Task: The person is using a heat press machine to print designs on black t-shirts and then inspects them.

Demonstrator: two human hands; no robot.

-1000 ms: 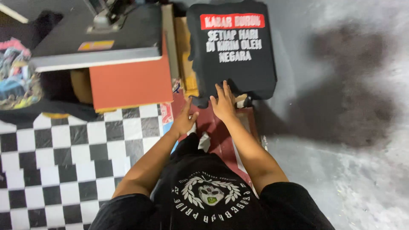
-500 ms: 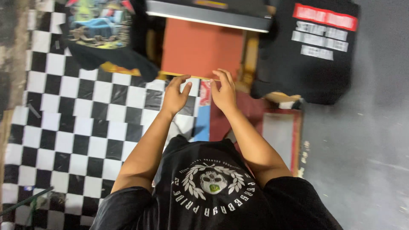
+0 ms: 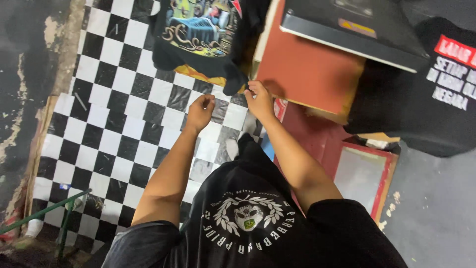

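Hanging off the edge of the red press bed (image 3: 307, 69), a black T-shirt with a colourful car print (image 3: 198, 30) spreads over the checkered floor (image 3: 124, 109) at the top of the view, its lower hem dropping toward the person's 2 hands. The hem's dark corner sits just above and between the hands, and the right hand (image 3: 259, 99) meets it there: the fingertips pinch the cloth at that corner, right at the near-left corner of the red bed. Whether more than the fingertips hold the fabric cannot be told. The left hand (image 3: 201, 110) hangs just below and left of the same hem, fingers curled loosely inward, holding nothing, a small gap between it and the shirt.

Both forearms reach up from the bottom of the view over the person's own black shirt with a white wreath emblem (image 3: 248, 218).

Above the red bed sits the dark upper plate of the heat press (image 3: 352, 25), raised and angled away. To the right, a second black T-shirt with a red and white text print (image 3: 441, 94) lies spread out, well apart from the hands. Below it a framed screen with a red border (image 3: 364, 173) rests on the grey floor. A green metal bar (image 3: 49, 211) shows at the lower left.
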